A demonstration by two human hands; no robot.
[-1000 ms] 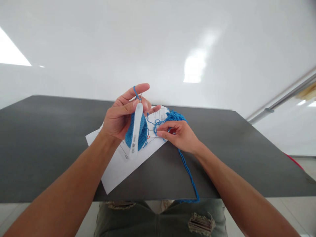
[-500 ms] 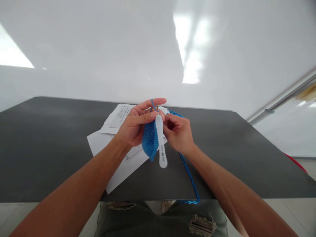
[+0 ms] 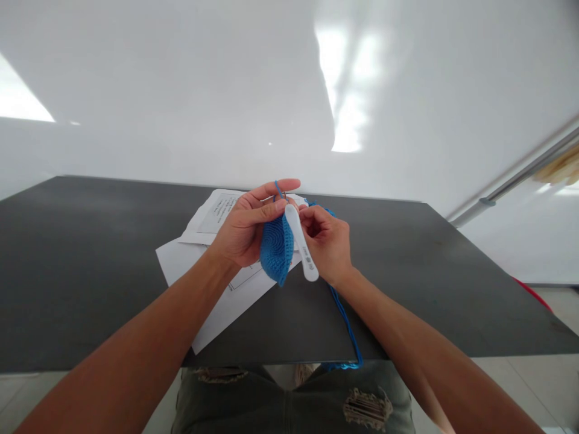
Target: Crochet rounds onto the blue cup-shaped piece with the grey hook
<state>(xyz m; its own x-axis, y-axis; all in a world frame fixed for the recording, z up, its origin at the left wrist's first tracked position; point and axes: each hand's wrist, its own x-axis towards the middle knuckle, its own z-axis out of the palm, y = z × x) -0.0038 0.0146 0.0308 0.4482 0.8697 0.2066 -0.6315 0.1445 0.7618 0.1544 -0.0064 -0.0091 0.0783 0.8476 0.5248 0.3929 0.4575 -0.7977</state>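
Observation:
A round, cupped piece of blue crochet work (image 3: 274, 247) hangs from my left hand (image 3: 246, 226), pinched at its upper edge under the thumb. The index finger of that hand stretches out to the right with a strand of blue yarn (image 3: 277, 188) looped over it. A crochet hook with a white handle (image 3: 300, 241) slants down to the right in front of the work, its thin metal tip up at the yarn by my left thumb. My right hand (image 3: 326, 238) is closed at the hook's upper part; its fingertips are partly hidden behind the handle.
Printed paper sheets (image 3: 212, 301) lie under my hands on the dark table (image 3: 99, 259). More blue yarn (image 3: 346, 322) runs past my right wrist and over the front edge. A glossy white wall (image 3: 181, 90) rises behind the table.
The hook's handle has swung so its lower end points further right and higher. The crochet work has turned slightly, showing more of its right edge. Both hands keep nearly the same place.

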